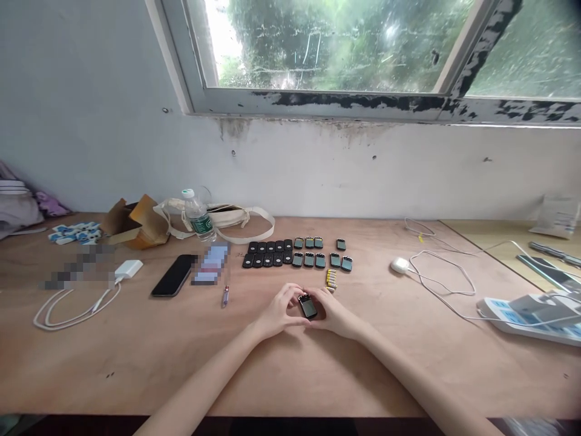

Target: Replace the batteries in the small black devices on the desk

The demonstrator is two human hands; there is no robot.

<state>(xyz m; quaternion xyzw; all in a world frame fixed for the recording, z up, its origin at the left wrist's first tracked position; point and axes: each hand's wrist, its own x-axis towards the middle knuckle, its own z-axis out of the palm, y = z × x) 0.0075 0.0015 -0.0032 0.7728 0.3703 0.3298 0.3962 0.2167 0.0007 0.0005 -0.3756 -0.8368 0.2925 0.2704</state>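
Between my two hands is a small black device with a grey screen (308, 307), tilted toward me. My left hand (279, 312) grips its left side and my right hand (338, 313) its right, thumbs close together at the lower edge. Just beyond my right hand lie several yellow-and-silver batteries (331, 278) in a short column. Farther off, similar screen devices (309, 260) are set out in two rows. Left of those, black oval-marked covers (267, 260) lie side by side in two rows. A small screwdriver (226, 296) rests to the left of my hands.
At left are a black phone (175, 275), a white charger (129, 270) with cable and an open cardboard box (136, 223). A water bottle (198, 217) stands by a cream strapped bag (231, 213). A white corded piece (399, 265) and a power strip (521, 318) lie at right.
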